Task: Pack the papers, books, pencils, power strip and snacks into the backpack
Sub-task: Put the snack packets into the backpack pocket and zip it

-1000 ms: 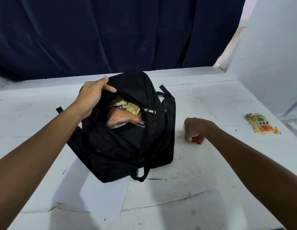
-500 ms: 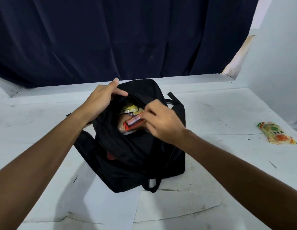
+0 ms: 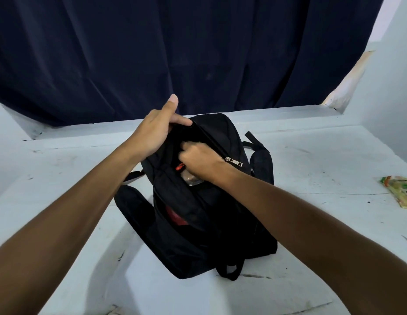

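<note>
- The left hand [image 3: 156, 130] is bare, without a glove or a ring.
- The right hand [image 3: 199, 161] is bare too.
- Both forearms are uncovered; no sleeve, watch or band shows on them.

Matt black cloth backpack [image 3: 211, 235], shiny metal zip pull [image 3: 234, 161], seemingly glossy plastic snack packet [image 3: 400, 189].

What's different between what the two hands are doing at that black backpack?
The left hand grips the upper edge of the black fabric backpack, holding its opening wide; the right hand reaches down into that opening. The left hand's thumb sticks up, while the right hand's fingers are curled and partly hidden, so its hold is unclear. Both are bare and touch the backpack.
</note>
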